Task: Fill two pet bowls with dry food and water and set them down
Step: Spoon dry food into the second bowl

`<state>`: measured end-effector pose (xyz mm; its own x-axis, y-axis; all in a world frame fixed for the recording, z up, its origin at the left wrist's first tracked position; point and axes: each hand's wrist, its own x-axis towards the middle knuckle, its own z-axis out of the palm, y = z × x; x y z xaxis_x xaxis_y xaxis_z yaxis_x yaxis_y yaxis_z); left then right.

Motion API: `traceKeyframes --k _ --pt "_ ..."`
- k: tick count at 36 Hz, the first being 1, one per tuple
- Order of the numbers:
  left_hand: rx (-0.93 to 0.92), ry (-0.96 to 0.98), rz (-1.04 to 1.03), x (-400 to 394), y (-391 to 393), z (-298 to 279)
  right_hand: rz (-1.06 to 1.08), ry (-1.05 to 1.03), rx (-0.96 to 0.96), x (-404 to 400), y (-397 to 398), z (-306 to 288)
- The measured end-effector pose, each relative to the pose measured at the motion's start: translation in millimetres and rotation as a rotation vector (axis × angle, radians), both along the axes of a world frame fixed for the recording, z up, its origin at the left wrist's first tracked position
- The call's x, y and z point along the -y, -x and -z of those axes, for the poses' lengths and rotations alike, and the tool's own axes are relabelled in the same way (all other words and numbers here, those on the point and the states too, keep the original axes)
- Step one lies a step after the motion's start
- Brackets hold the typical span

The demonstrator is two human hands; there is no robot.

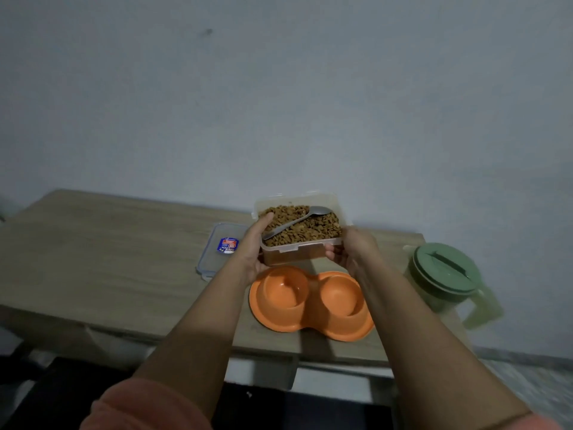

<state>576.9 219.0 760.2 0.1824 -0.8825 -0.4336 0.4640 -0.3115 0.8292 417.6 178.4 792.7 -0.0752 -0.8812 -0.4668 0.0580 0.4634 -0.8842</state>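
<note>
While both hands hold it, the tub (302, 240) of kibble (305, 226) sits tilted toward the camera, above the far edge of the orange double bowl (310, 301); whether its base touches the table (93, 262) cannot be told.

Left hand (255, 246): grips the tub's left end, thumb hooked over the rim at the kibble's edge, fingers hidden under or behind the wall.

Right hand (352, 254): curled round the tub's right near corner, fingers against the front wall below the rim, back of hand to the camera.

Tub: clear plastic, rectangular, lid off, filled well up with brown kibble. A metal spoon (294, 220) lies on the kibble, bowl end at the far right, handle running down to the near left by the left thumb.

Bowl: two joined round wells, both showing bare orange, flat on the table near its front edge, between the forearms.

Lid (218, 249): clear with bluish rim and a blue and red label, flat on the table just left of the left hand.

Jug (446, 276): pale green, darker green lid on, handle toward the near right, standing at the table's right end, well apart from the bowl.

Plain grey wall behind. Orange sleeves (139, 405) at the bottom edge.
</note>
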Motion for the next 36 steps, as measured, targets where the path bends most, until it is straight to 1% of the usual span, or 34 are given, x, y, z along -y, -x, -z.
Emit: traceKeyframes --k 4,8,13,14,17,18,19,24,27,29,32,36 --pt "-0.038 0.048 -0.042 -23.2 -1.5 0.6 -0.071 0.006 -0.063 -19.2 1.4 -2.9" --pt "-0.065 0.092 -0.103 -45.5 -2.0 6.2 -0.163 0.003 -0.084 -41.7 0.1 -6.5" --pt "-0.106 0.082 -0.103 -73.7 -7.8 16.9 -0.266 0.000 -0.242 -57.1 -0.7 -9.5" --pt "-0.102 0.085 -0.097 -77.5 -10.1 19.1 -0.292 0.025 -0.327 -58.6 -1.1 -10.0" --pt "-0.075 0.086 -0.090 -86.3 -16.0 24.9 -0.376 0.211 -0.789 -64.7 -3.0 -12.8" --pt "-0.070 0.088 -0.086 -88.7 -16.9 24.5 -0.372 0.293 -0.895 -67.0 -4.6 -14.0" --pt "-0.074 0.094 -0.082 -90.9 -17.8 24.6 -0.363 0.344 -0.945 -70.2 -7.4 -15.4" --pt "-0.141 0.118 -0.073 -95.8 -22.7 19.0 -0.343 0.554 -1.040 -81.8 -21.3 -17.5" --pt "-0.109 0.135 -0.041 -95.3 -28.9 16.9 -0.304 0.611 -1.104 -90.2 -28.7 -20.1" --pt "-0.088 0.142 -0.044 -96.2 -32.3 16.9 -0.301 0.687 -1.139 -96.8 -35.1 -22.2" --pt "-0.056 0.148 -0.058 -94.7 -30.8 16.0 -0.407 0.821 -1.090 -102.7 -44.3 -27.3" --pt "-0.068 0.178 -0.060 -94.1 -27.9 18.1 -0.680 0.909 -1.014 -112.5 -57.6 -35.1"
